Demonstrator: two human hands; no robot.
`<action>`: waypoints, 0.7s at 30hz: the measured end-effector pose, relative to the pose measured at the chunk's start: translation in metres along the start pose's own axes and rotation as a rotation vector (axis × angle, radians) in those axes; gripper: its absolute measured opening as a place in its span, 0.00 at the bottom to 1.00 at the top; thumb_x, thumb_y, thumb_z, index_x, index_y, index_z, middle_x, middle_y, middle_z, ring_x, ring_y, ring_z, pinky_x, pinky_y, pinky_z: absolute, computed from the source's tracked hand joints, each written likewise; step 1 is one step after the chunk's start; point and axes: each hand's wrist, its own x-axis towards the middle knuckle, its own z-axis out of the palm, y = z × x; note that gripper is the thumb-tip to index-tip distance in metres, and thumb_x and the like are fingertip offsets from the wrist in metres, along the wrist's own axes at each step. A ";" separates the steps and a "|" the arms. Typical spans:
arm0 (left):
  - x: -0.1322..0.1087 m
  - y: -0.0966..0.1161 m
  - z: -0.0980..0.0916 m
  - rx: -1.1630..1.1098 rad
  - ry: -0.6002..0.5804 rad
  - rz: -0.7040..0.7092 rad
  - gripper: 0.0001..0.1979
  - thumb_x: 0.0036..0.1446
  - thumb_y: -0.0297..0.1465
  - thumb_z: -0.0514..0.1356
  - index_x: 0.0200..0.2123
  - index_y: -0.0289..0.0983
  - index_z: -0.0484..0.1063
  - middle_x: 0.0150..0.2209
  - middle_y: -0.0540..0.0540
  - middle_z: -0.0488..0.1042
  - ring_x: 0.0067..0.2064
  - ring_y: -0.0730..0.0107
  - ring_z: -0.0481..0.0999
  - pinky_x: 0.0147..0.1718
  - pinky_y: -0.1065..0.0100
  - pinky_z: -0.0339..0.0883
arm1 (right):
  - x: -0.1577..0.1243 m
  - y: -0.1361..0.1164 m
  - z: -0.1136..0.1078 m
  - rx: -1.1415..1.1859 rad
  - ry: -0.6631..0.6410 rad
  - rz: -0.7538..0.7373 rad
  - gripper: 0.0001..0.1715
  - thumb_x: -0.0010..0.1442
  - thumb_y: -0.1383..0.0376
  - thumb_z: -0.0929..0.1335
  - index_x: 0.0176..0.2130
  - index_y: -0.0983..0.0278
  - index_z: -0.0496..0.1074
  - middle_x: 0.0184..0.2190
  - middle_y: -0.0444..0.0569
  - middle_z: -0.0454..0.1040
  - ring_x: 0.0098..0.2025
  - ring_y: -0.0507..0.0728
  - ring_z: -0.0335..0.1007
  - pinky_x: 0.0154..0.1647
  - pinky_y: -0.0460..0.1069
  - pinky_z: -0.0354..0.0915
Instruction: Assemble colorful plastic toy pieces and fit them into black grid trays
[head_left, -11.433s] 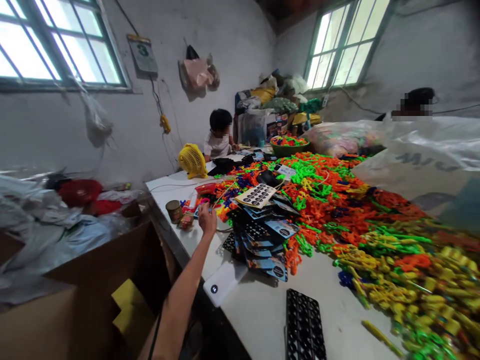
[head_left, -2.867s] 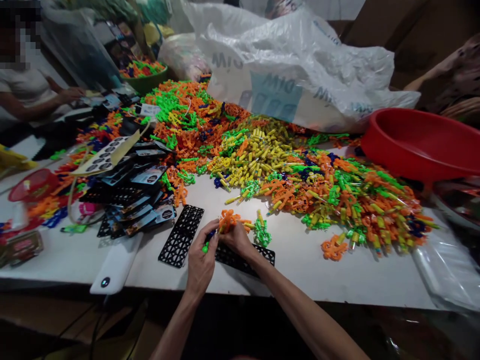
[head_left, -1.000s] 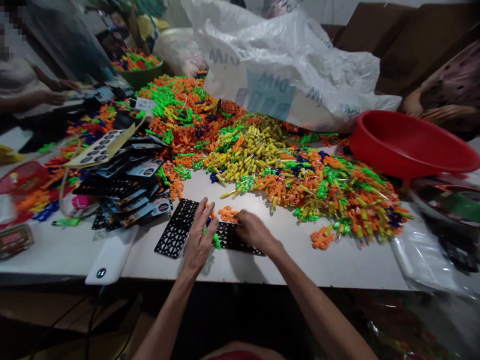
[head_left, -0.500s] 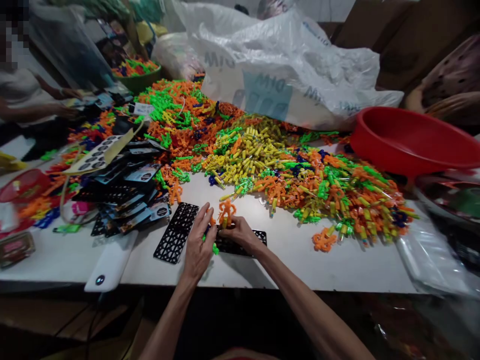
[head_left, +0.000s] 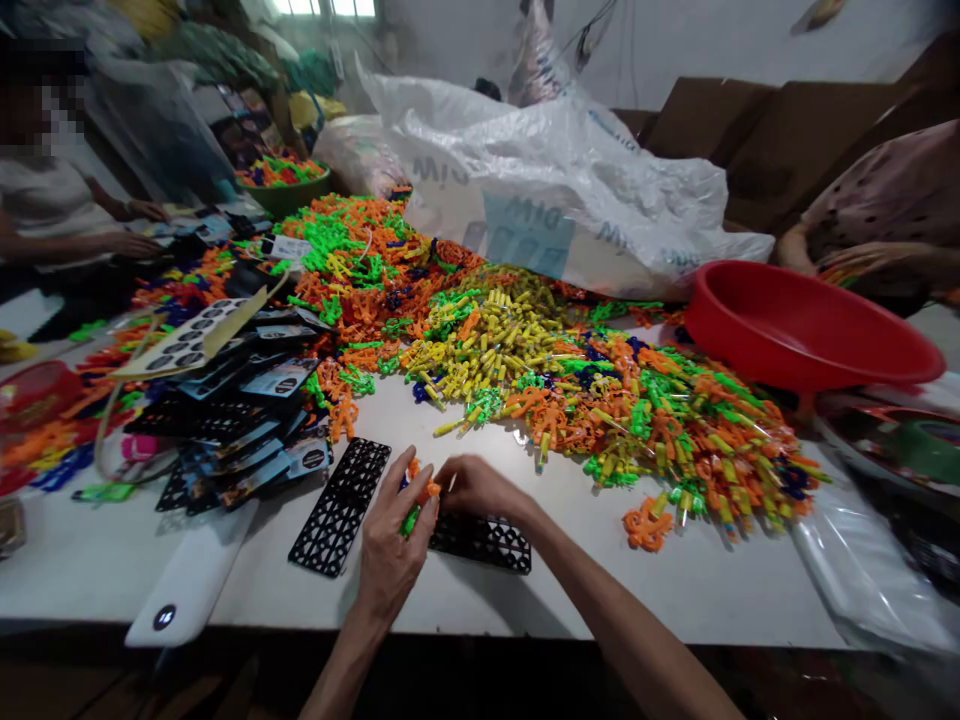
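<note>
My left hand (head_left: 397, 535) is closed around small orange, green and blue plastic figures (head_left: 411, 515). My right hand (head_left: 476, 490) touches it at the fingertips, its fingers bent together; what they pinch, if anything, is hidden. Under my right hand lies a black perforated plate (head_left: 491, 543), partly covered. A second black perforated plate (head_left: 341, 508) lies flat just left of my left hand. Beyond both hands spreads a heap of yellow capped tubes and bright figures (head_left: 495, 335).
A stack of black and blue cards (head_left: 259, 440) and a white power bank (head_left: 187, 580) are on the left. At right are a red basin (head_left: 802, 350), an orange figure (head_left: 646, 525) and clear bags (head_left: 862, 570). People sit at both sides.
The view has tilted up. My right hand has drawn up beside my left fingers, and the orange figure standing over the right plate no longer shows there.
</note>
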 end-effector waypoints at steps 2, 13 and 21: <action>0.000 0.000 0.001 0.002 0.024 0.022 0.16 0.58 0.30 0.55 0.50 0.41 0.70 0.58 0.42 0.63 0.58 0.61 0.65 0.55 0.57 0.64 | 0.022 0.008 -0.023 -0.124 0.123 0.115 0.05 0.53 0.66 0.67 0.31 0.66 0.71 0.28 0.50 0.72 0.34 0.58 0.69 0.33 0.49 0.61; 0.007 0.004 0.002 0.018 0.065 0.077 0.04 0.56 0.29 0.57 0.35 0.37 0.71 0.54 0.39 0.68 0.53 0.61 0.70 0.50 0.59 0.68 | 0.006 0.048 -0.013 -0.148 0.433 0.456 0.20 0.48 0.67 0.65 0.43 0.66 0.66 0.30 0.50 0.73 0.34 0.60 0.70 0.31 0.49 0.60; 0.007 0.003 0.003 0.051 0.050 0.059 0.07 0.58 0.29 0.55 0.38 0.38 0.72 0.54 0.40 0.68 0.54 0.62 0.69 0.52 0.59 0.66 | -0.032 0.045 -0.004 0.571 0.219 0.305 0.07 0.39 0.65 0.67 0.24 0.66 0.67 0.18 0.39 0.62 0.22 0.49 0.57 0.22 0.45 0.52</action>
